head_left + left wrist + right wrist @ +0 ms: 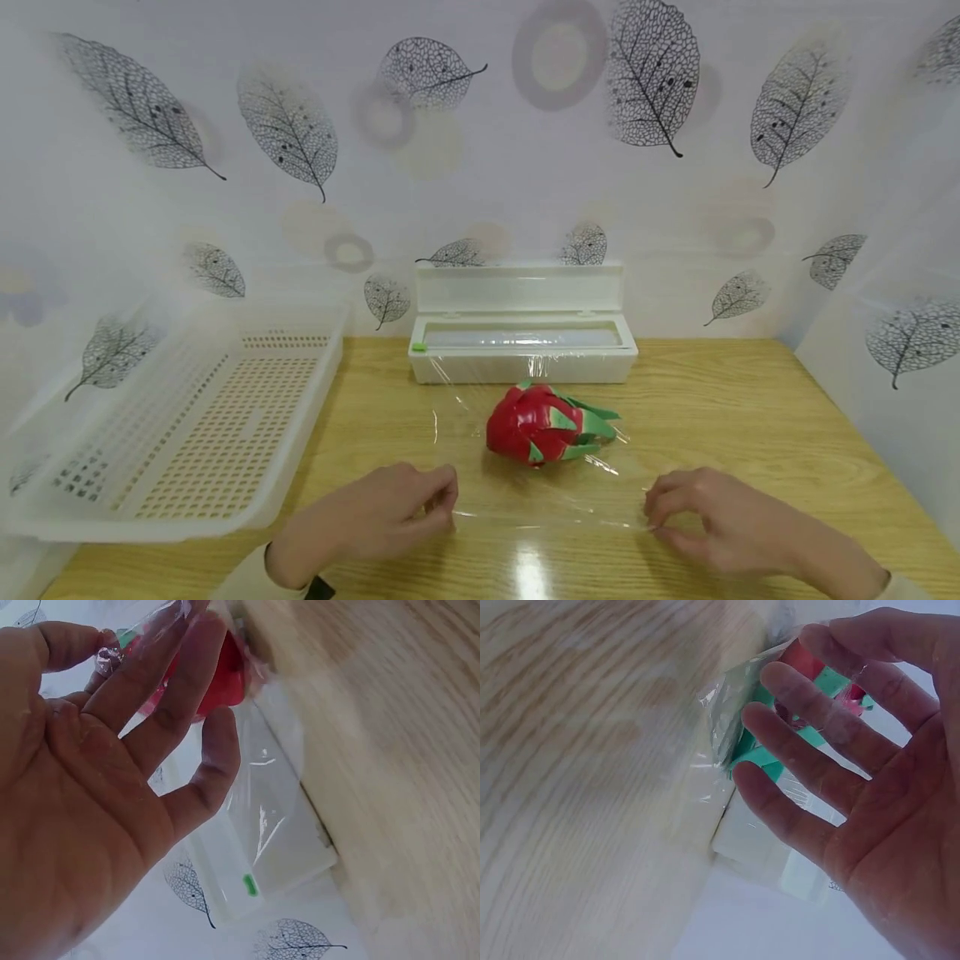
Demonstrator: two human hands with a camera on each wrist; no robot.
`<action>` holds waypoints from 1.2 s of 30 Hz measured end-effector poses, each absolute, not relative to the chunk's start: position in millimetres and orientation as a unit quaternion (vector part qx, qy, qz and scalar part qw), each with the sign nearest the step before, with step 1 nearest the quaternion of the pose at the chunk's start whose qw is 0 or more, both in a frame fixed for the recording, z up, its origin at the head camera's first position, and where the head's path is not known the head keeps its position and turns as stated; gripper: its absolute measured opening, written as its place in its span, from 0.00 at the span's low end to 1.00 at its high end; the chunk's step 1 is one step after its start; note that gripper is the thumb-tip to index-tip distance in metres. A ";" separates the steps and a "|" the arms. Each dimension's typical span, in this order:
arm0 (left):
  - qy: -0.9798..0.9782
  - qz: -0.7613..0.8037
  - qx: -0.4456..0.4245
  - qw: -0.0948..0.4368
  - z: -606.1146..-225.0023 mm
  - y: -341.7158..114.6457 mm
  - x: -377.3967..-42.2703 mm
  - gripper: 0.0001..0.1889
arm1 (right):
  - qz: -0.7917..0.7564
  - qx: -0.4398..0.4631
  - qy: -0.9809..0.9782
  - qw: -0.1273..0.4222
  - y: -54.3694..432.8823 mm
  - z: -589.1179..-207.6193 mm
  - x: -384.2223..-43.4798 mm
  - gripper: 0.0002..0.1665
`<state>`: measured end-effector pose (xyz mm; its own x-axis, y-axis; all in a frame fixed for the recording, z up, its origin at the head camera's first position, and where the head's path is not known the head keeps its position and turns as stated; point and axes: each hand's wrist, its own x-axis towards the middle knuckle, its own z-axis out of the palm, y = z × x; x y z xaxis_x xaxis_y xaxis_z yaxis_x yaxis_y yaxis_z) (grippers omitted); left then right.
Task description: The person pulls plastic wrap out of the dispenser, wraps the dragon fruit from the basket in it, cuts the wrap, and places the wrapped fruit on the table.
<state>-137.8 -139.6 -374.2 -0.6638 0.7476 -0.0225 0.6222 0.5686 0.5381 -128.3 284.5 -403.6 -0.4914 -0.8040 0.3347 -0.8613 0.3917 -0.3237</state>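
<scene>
A sheet of clear plastic wrap (pixel 465 467) stretches from a white wrap dispenser (pixel 525 368) toward me. My left hand (pixel 401 510) pinches its near left corner between thumb and forefinger, as the left wrist view also shows. At the near right corner, my right hand (pixel 723 525) pinches the film, the other fingers loosely spread in the right wrist view. Between the hands and the dispenser lies a red dragon fruit (pixel 528 423) with green scales pointing right, overlapped by the film in the head view. The dispenser's lid (pixel 519 289) stands raised, and a green tab (pixel 418 347) sits at its left end.
A white perforated plastic basket (pixel 300 433) stands on the left of the wooden table (pixel 720 408). Behind the table and along its right side hangs a pale covering (pixel 480 183) printed with leaves.
</scene>
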 end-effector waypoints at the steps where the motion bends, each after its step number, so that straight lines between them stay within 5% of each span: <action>1: 0.877 0.247 0.396 0.113 -376.4 -139.0 -138.3 0.07 | 0.228 0.499 -0.834 0.057 284.5 -404.1 -128.2 0.19; 12: 0.883 0.175 0.435 -0.010 -391.9 -131.8 -139.7 0.06 | 0.168 0.445 -0.876 0.077 276.9 -397.5 -123.4 0.18; 22: 0.879 0.213 0.426 0.031 -393.3 -135.1 -134.6 0.05 | 0.200 0.461 -0.864 0.048 275.7 -395.6 -126.6 0.14; 30: 0.879 0.256 0.401 0.029 -380.8 -145.5 -134.3 0.02 | 0.232 0.473 -0.846 0.084 281.6 -394.6 -126.9 0.21; 36: 0.871 0.278 0.403 -0.026 -368.9 -150.8 -132.7 0.04 | 0.263 0.480 -0.830 0.103 283.3 -388.9 -129.2 0.23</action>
